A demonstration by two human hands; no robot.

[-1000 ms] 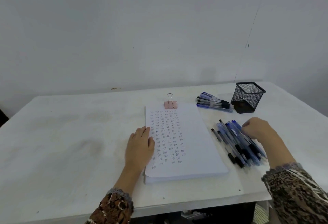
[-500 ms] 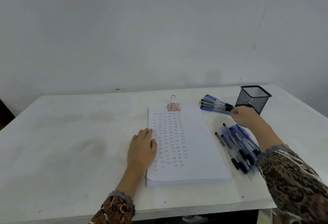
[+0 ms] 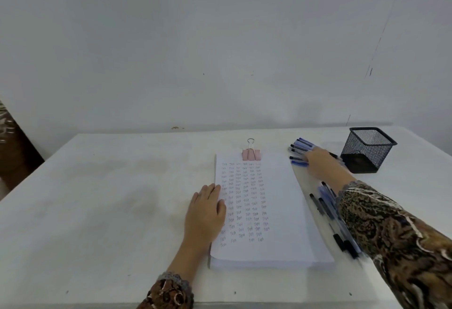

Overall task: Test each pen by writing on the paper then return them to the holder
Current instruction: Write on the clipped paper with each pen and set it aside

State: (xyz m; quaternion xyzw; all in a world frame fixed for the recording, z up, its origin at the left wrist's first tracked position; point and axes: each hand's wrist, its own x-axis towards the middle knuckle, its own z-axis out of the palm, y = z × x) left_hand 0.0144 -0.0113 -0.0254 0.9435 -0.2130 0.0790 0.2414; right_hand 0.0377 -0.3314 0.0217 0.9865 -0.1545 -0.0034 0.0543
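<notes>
At the left edge of the view a dark brown shape point(image 3: 11, 147) stands beyond the white table point(image 3: 97, 198); what it is cannot be told. Your left hand point(image 3: 206, 210) lies flat on the table against the left edge of the paper stack point(image 3: 281, 210). Its fingers are straight and close together, the thumb laps onto the top sheet, and it holds nothing. Its patterned cuff point(image 3: 171, 292) sits at the near edge of the table.

The top sheet carries rows of small handwritten words over its left and middle part; its right strip is unwritten. A pink binder clip point(image 3: 250, 154) clamps the stack at the middle of its far edge, with one wire handle pointing away from you.

Right of the clip, just off the stack's far right corner, the far pile of pens point(image 3: 298, 148) lies on the table, blue and black, with its ends pointing left. Your right hand point(image 3: 319, 165) reaches onto this pile, back upward, and covers the pens' right ends. Its fingers are blurred and mostly hidden, so you cannot tell whether they pinch a pen or only touch the pile.

Under your right forearm, along the right side of the stack, the near pile of pens point(image 3: 327, 208) lies on the table. It runs from far left to near right and is partly hidden by your patterned sleeve point(image 3: 396, 235).

The black mesh pen holder point(image 3: 368, 148) stands upright near the table's far right corner, just beside your right hand.
</notes>
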